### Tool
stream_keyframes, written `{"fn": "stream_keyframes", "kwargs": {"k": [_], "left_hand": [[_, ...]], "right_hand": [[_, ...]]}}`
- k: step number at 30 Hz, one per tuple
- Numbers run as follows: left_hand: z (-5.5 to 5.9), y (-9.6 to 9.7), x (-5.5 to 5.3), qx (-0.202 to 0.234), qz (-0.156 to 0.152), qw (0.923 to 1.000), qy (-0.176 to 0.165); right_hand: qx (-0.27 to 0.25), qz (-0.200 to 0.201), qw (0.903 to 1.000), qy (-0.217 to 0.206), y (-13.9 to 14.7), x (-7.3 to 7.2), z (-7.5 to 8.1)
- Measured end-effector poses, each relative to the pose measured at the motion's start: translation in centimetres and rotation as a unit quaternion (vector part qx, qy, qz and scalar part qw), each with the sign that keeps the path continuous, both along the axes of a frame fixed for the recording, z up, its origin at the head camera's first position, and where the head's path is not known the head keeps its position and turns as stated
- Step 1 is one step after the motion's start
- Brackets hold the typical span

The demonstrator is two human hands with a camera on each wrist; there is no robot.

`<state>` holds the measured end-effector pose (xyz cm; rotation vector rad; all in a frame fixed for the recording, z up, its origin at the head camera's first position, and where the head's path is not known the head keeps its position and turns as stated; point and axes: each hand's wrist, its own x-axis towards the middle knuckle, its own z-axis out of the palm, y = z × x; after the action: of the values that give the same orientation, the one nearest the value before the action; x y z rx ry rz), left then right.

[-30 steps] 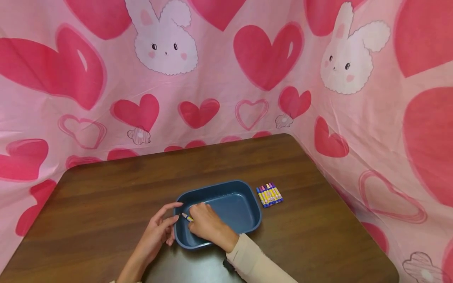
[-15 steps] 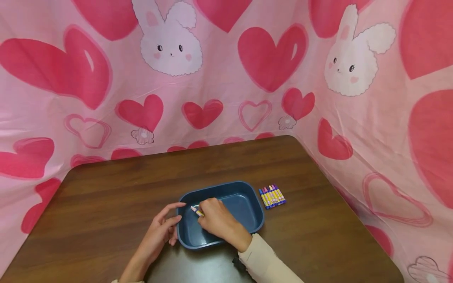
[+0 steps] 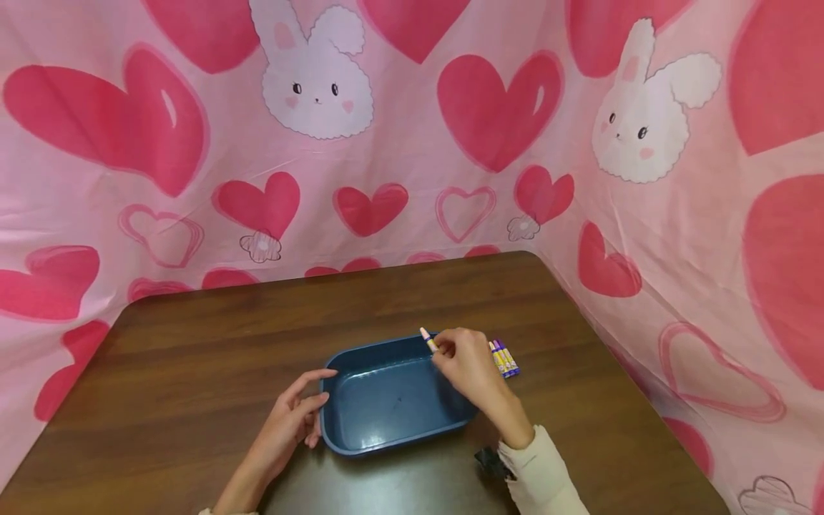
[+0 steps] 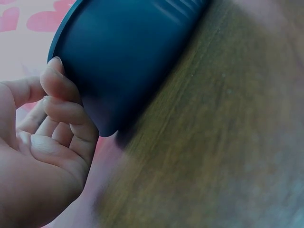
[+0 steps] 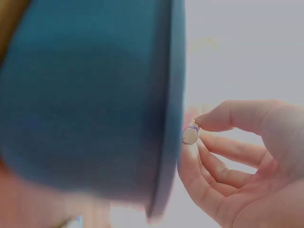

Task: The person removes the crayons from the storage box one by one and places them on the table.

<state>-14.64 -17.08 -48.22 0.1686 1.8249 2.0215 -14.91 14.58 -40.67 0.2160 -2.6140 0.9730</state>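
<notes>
In the head view my right hand [image 3: 468,363] is raised over the far right part of a dark blue tray [image 3: 380,445], pinching a crayon [image 3: 428,340] between thumb and fingers. The crayon has a pale tip and a yellow wrapper with dark bands; its hexagonal end [image 5: 190,135] faces the right wrist camera, just beside the tray's rim. My left hand [image 3: 292,415] holds the tray at its left end, fingertips at the rim. Up close in the left wrist view, that hand's [image 4: 52,137] fingers curl against the tray's outer wall [image 4: 123,52].
A row of crayons [image 3: 506,360] lies on the wooden table [image 3: 212,357] right of the tray, partly hidden by my right hand. A small dark mark [image 3: 399,399] shows on the tray's floor. Pink heart-patterned fabric [image 3: 393,157] hangs behind the table and along its right side.
My right hand has lifted from the tray's left half and moved right with the crayon, uncovering the tray's floor and now covering part of the crayon row. My left hand stays at the tray.
</notes>
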Motion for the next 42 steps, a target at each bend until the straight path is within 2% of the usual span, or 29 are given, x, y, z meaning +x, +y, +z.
{"fn": "stream_keyframes", "kwargs": {"k": [6,12,17,23,29,37,42], "left_hand": [[-0.3,0.1,0.1,0.005,-0.001,1.0,0.003],[-0.6,0.2,0.1,0.017,-0.011,0.9998,0.008],[-0.6,0.3,0.1,0.023,-0.009,0.9996,0.013],[-0.4,0.1,0.0,0.022,0.002,0.9996,0.016],[-0.4,0.1,0.0,0.021,0.004,0.9996,0.016],[-0.4,-0.1,-0.1,0.017,0.004,0.9997,0.014],[-0.2,-0.1,-0.2,0.009,0.003,0.9998,0.019]], "right_hand": [[-0.04,-0.058,0.9973,-0.019,5.2,-0.5,-0.9],[-0.062,-0.114,0.9891,-0.069,10.8,-1.0,-3.5],[-0.077,-0.147,0.9802,-0.108,13.6,-1.0,-5.1],[-0.065,-0.152,0.9782,-0.125,14.6,-1.6,-5.8],[-0.035,-0.138,0.9788,-0.147,14.6,-1.4,-6.0],[-0.032,-0.132,0.9779,-0.159,14.5,-1.0,-6.0],[-0.049,-0.136,0.9743,-0.173,14.6,-0.7,-6.1]]}}
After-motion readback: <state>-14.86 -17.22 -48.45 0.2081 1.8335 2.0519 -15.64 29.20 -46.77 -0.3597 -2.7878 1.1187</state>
